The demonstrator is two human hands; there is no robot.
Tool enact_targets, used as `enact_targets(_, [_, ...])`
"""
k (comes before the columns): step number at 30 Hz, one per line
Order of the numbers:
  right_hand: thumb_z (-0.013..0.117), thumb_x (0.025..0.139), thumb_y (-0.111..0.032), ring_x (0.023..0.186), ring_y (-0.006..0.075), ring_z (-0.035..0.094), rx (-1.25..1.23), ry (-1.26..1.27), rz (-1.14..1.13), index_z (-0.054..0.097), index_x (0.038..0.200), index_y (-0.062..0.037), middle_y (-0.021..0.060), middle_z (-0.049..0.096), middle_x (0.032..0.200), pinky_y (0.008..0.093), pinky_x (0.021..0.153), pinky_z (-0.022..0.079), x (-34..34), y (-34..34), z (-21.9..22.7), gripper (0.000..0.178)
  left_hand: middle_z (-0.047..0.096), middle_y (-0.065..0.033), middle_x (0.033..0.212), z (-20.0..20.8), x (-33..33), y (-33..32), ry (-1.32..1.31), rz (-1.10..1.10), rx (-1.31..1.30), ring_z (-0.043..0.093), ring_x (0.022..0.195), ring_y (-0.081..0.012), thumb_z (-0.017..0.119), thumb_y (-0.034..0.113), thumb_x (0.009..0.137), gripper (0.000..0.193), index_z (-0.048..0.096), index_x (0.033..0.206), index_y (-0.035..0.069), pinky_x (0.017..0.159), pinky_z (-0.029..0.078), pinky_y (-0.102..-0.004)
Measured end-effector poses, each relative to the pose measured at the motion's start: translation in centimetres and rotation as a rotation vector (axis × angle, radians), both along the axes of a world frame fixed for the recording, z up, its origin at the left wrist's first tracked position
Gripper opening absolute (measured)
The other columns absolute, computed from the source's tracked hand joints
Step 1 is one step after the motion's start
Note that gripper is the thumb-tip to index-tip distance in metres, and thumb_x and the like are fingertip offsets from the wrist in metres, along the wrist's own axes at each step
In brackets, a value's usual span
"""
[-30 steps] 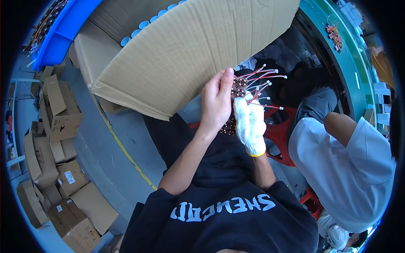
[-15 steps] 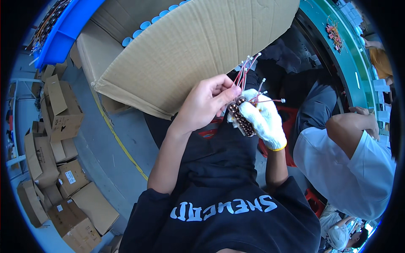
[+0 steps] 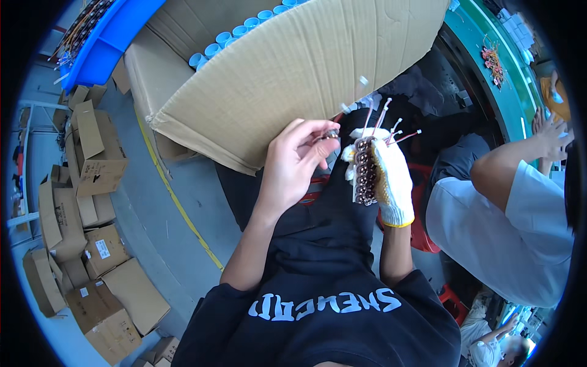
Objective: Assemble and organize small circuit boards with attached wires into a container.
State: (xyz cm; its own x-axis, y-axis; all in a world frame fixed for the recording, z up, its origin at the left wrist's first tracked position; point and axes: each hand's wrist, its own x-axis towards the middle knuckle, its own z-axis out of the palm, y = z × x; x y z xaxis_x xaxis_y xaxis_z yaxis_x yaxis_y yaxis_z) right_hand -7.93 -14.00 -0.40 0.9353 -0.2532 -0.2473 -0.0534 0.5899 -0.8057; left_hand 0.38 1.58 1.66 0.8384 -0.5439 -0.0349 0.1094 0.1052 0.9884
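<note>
My bare left hand (image 3: 293, 162) pinches a small copper-brown coil part (image 3: 331, 134) between thumb and fingertips. Two blurred white connectors (image 3: 363, 80) appear just beyond it, in front of the cardboard. To its right, my right hand (image 3: 393, 183) wears a white knitted glove with a yellow cuff edge. Its fingers are closed round a stack of shiny copper-brown coil parts (image 3: 365, 174), lined up in a column. Several thin reddish wires with white plug ends (image 3: 384, 110) fan out from the top of that stack. A gap separates my two hands above my lap.
A large cardboard carton (image 3: 293, 85) holding light-blue cups (image 3: 239, 31) stands ahead. A blue bin (image 3: 110, 46) of wired parts is at far left, with cardboard boxes (image 3: 101, 251) below. At right, a co-worker in a white shirt (image 3: 489, 226) sits beside a green bench (image 3: 483, 37).
My left hand has pulled back leftward from the stack, now with a single coil part in its fingertips. The gloved right hand has turned slightly, showing more of the column.
</note>
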Motion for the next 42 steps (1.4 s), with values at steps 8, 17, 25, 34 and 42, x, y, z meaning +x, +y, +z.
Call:
enact_targets(8, [0.063,0.088,-0.021,0.059,0.0122,0.06,-0.265,-0.028,0.197,0.058,0.101,0.0008,0.0077,0.063,0.079,0.0241,0.054,0.049,0.2,0.8,1.6,0.026,0.061,-0.008,0.088,0.1,-0.7,1.3,0.061,-0.173,0.006,0.06,0.067,-0.0103,0.066,0.004,0.087,0.02,0.053,0.1,-0.003,0.058,0.049,-0.0213])
enact_targets(17, [0.072,0.081,-0.014,0.061,0.0114,0.06,-0.142,0.049,0.152,0.059,0.097,-0.0016,0.0053,0.063,0.075,0.0227,0.057,0.047,0.6,1.6,3.4,0.024,0.057,-0.0046,0.089,-0.9,-0.8,0.5,0.425,-0.113,-0.451,0.057,0.072,-0.0098,0.056,0.015,0.095,0.018,0.053,0.102,-0.002,0.063,0.049,-0.0225])
enact_targets(25, [0.079,0.072,-0.024,0.07,0.0092,0.054,-1.06,-0.184,0.118,0.056,0.102,-0.0007,0.0021,0.058,0.08,0.0228,0.065,0.043,0.6,3.3,9.6,0.045,0.054,-0.0016,0.082,3.5,-1.7,0.4,0.583,0.014,-0.53,0.054,0.067,-0.0088,0.05,0.019,0.098,0.015,0.053,0.103,0.005,0.056,0.044,-0.02])
enact_targets(34, [0.063,0.086,-0.014,0.054,0.0145,0.057,-0.259,-0.097,-0.115,0.051,0.106,-0.0026,0.0057,0.057,0.072,0.0253,0.051,0.049,-0.8,1.1,5.9,0.026,0.045,0.0041,0.063,22.6,13.1,7.7,-0.31,0.08,-0.089,0.04,0.05,-0.003,0.053,0.029,0.097,0.022,0.055,0.096,0.008,0.043,0.03,-0.0193])
enact_targets(42, [0.06,0.089,-0.012,0.056,0.0125,0.057,-0.253,0.067,-0.127,0.051,0.108,-0.003,0.0055,0.058,0.075,0.0239,0.052,0.048,-0.9,1.2,3.4,0.023,0.053,-0.0004,0.073,26.2,36.7,0.7,-0.565,0.145,0.978,0.058,0.068,-0.0083,0.06,0.025,0.092,0.028,0.058,0.103,-0.001,0.049,0.047,-0.0191])
